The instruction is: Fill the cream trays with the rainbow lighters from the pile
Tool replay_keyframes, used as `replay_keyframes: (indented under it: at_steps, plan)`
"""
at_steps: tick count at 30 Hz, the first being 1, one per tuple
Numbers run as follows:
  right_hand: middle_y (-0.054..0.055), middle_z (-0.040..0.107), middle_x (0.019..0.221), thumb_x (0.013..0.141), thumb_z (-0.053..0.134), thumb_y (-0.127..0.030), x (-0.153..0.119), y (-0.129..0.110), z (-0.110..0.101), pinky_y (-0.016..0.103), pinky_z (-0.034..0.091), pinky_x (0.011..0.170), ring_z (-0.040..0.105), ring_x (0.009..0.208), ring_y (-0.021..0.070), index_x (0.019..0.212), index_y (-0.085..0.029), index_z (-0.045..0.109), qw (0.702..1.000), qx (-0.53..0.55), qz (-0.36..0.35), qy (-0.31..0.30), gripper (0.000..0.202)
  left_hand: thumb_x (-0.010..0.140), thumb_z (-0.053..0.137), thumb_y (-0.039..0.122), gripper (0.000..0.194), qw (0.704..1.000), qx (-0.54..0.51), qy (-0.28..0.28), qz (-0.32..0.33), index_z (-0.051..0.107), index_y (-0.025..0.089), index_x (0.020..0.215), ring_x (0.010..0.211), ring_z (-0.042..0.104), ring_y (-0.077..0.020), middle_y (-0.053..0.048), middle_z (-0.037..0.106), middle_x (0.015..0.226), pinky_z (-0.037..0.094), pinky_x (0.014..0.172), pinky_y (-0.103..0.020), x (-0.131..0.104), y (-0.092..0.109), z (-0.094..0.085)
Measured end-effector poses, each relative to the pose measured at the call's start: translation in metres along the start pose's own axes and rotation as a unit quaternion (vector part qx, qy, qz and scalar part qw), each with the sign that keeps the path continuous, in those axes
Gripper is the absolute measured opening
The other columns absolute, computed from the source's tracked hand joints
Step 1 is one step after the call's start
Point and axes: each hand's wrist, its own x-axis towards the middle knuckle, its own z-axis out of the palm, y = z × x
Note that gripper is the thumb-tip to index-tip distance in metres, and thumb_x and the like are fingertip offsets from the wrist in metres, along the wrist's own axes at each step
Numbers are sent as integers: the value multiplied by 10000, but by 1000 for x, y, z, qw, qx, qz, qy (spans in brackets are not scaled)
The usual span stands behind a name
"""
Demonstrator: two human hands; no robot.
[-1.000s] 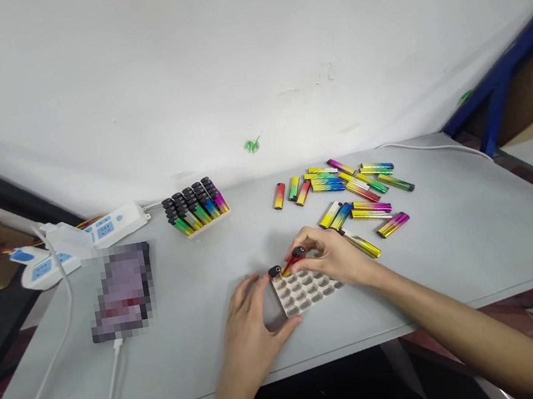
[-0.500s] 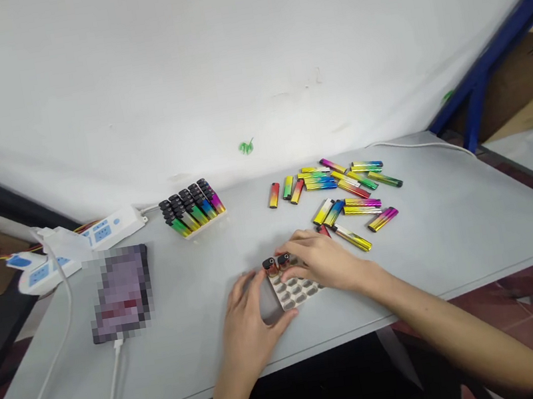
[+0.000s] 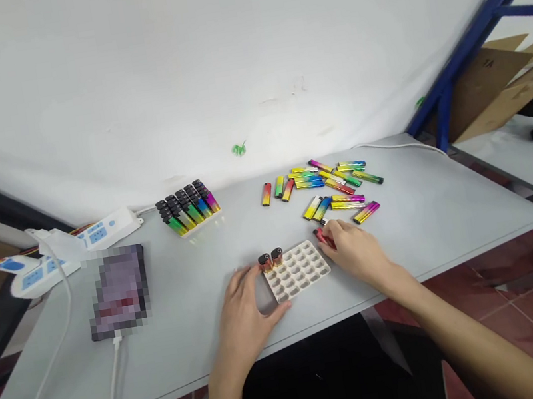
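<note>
Two lighters [image 3: 271, 260] stand in the tray [image 3: 298, 271] just beyond the left hand [image 3: 244, 311], whose loose fingers steady its edge — the right hand [image 3: 356, 251] pinches a red lighter [image 3: 322, 236] beside it, most slots unfilled.

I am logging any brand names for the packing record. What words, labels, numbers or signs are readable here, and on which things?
None can be read.
Cardboard boxes: a dark mark, too small and blurred.
Phone: screen pixelated.
Power strips: blue socket panels, no legible text.
Loose lighters, filled tray: no print visible.
Wall: green scribble, not letters.
</note>
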Motion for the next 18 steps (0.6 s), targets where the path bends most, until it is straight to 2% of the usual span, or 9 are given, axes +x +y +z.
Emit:
replay_keyframes:
  at_steps: [2, 4, 7, 9, 11, 12, 14, 16, 18]
  plan:
    - [158, 655, 1048, 931, 495, -208, -2, -2, 0, 339, 392, 638, 639, 909, 286, 1095, -144, 586, 1000, -5, 0, 4, 198, 794, 744, 432, 686, 1000, -1, -7, 5, 470, 238, 1392, 1372, 473, -348, -97, 604, 1380, 456, 1092, -529, -3, 0, -3]
    - [173, 623, 1078, 928, 446, -182, -6, -1, 2, 352, 414, 656, 632, 849, 269, 1129, -121, 591, 1000, 14, -10, 17, 255, 806, 733, 438, 686, 1000, -2, -16, 6, 464, 236, 1403, 1386, 459, -351, -99, 604, 1385, 455, 1089, -534, -7, 0, -4]
    - [125, 604, 1046, 949, 371, -209, -12, 5, 8, 353, 443, 701, 599, 762, 218, 1109, -150, 593, 987, 145, -49, 39, 280, 822, 718, 459, 703, 1000, -8, -20, -4, 441, 228, 1426, 1425, 410, -357, -103, 584, 1415, 423, 1120, -548, -14, 0, -4]
    - [57, 596, 893, 978, 315, -234, -15, 9, 14, 335, 444, 716, 570, 722, 191, 1126, -176, 583, 955, 283, -69, 49, 311, 824, 713, 475, 713, 1000, -10, -19, -14, 434, 224, 1431, 1442, 383, -362, -104, 560, 1442, 402, 1139, -556, -16, 0, -3]
    - [-8, 505, 711, 1011, 278, -298, -17, 10, 19, 302, 406, 632, 487, 614, 166, 1121, -196, 585, 909, 409, -59, 56, 342, 828, 706, 488, 714, 1000, -10, -15, -20, 432, 221, 1432, 1451, 368, -364, -108, 539, 1459, 394, 1147, -560, -17, -1, -1]
    - [-29, 440, 650, 1024, 274, -355, -17, 9, 21, 288, 366, 575, 425, 563, 155, 1078, -202, 599, 887, 457, -46, 58, 364, 831, 703, 491, 710, 1000, -9, -13, -19, 433, 222, 1431, 1452, 368, -364, -111, 533, 1463, 394, 1148, -561, -17, -1, -1]
    - [-41, 347, 588, 1022, 286, -500, -16, 7, 23, 278, 273, 495, 313, 506, 136, 863, -204, 611, 854, 516, -11, 63, 468, 838, 697, 499, 698, 1000, -9, -7, -14, 438, 229, 1427, 1447, 379, -363, -113, 526, 1465, 404, 1140, -561, -18, -2, 0]
    - [-37, 313, 543, 992, 299, -621, -12, 5, 25, 286, 217, 462, 253, 480, 122, 628, -210, 513, 839, 539, 29, 64, 589, 847, 689, 507, 686, 1000, -7, -2, -6, 439, 241, 1427, 1440, 392, -362, -112, 520, 1470, 423, 1123, -558, -19, -4, 0]
    - [-32, 302, 495, 971, 319, -657, -8, 4, 26, 294, 191, 448, 236, 458, 114, 525, -222, 408, 832, 547, 66, 64, 630, 853, 682, 515, 682, 1000, -4, 3, 2, 438, 249, 1432, 1441, 393, -362, -109, 517, 1475, 437, 1111, -553, -19, -5, 0]
